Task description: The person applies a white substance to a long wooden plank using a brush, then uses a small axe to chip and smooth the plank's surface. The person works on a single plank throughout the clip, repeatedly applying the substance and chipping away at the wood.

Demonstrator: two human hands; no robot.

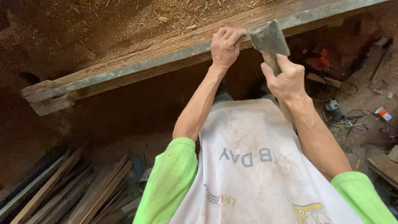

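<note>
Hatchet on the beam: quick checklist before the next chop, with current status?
1. Right hand gripped on the hatchet handle, close under the head: ok.
2. Left hand clear of the blade: not ok, it grips the wooden beam edge right beside the hatchet head.
3. Blade set on the beam edge: ok, head rests at the edge.
4. Beam steady on its support: cannot tell, supports out of view.
5. Footing clear: not ok, cables and a power tool lie on the floor at right.
6. Loose planks lower left, away from the hands: ok.
</note>
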